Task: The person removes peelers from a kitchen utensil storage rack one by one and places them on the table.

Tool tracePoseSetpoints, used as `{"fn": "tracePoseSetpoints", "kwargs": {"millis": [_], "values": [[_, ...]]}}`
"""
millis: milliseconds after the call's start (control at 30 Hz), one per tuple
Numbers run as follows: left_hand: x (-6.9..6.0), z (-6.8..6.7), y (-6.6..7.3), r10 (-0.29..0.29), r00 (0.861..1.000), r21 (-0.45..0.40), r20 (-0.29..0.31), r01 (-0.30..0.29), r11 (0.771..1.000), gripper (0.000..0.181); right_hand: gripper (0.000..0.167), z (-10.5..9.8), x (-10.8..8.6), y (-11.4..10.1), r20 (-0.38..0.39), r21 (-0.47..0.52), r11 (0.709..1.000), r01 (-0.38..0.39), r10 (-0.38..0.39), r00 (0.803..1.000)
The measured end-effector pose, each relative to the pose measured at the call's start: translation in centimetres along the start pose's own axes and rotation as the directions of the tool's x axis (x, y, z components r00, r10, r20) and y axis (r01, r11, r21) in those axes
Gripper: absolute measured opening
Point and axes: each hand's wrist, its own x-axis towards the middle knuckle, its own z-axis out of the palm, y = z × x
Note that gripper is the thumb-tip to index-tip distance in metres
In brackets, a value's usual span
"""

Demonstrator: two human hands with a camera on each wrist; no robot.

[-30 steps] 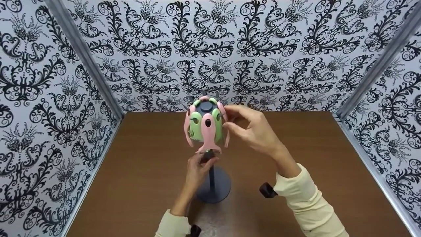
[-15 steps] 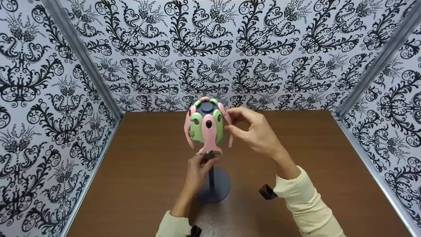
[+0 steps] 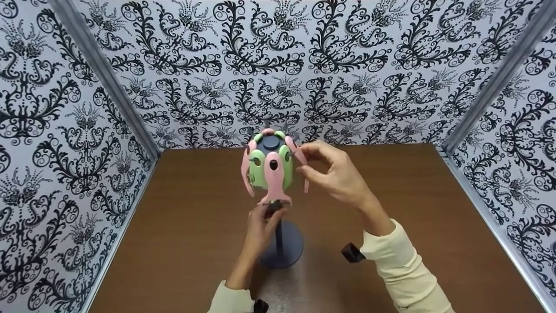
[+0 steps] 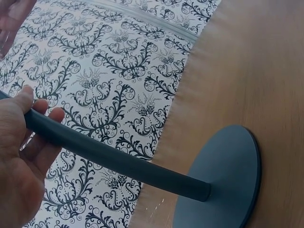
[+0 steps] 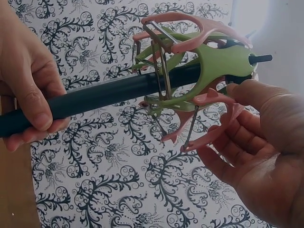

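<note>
Patterned walls border a table where, centre-frame, the left hand grips a stand, likely to steady it, while the right hand pinches a pink peeler near the stand's top.

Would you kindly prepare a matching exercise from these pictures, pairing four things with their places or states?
1. Flat round dark base
2. Slim cylindrical dark post
3. Green Y-shaped peelers
4. Right grip

A. Hung around the post's top
B. Holding a pink Y-shaped peeler
C. Resting on the brown wood-grain tabletop
D. Held by the left grip

Pairs: 1-C; 2-D; 3-A; 4-B
</note>
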Motion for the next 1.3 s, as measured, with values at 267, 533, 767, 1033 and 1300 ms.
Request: {"fn": "tracePoseSetpoints", "kwargs": {"millis": [267,533,767,1033,1300], "values": [[0.0,0.2,0.4,0.019,1.0,0.085,-0.013,-0.018,0.996,0.003,0.03,-0.9,-0.2,-0.3,-0.002,0.003,1.0,0.013,-0.013,1.0],[-0.2,0.4,0.2,0.039,0.998,0.103,-0.039,-0.035,0.994,0.005,0.028,-1.7,-0.3,-1.0,0.036,-0.032,0.999,-0.002,0.004,0.999],[-0.1,0.3,0.5,0.02,0.999,0.117,-0.03,-0.016,0.993,0.005,0.026,-2.6,-0.2,-1.4,0.036,-0.095,0.995,0.015,-0.012,0.999],[-0.1,0.5,0.7,0.048,0.998,0.131,-0.043,-0.042,0.991,0.005,0.027,-3.3,0.0,-1.9,0.012,-0.191,0.979,0.073,-0.072,0.997],[-0.1,0.7,0.8,0.043,0.998,0.142,-0.045,-0.036,0.989,0.005,0.027,-3.8,0.2,-2.5,0.019,-0.274,0.956,0.102,-0.101,0.995]]}}
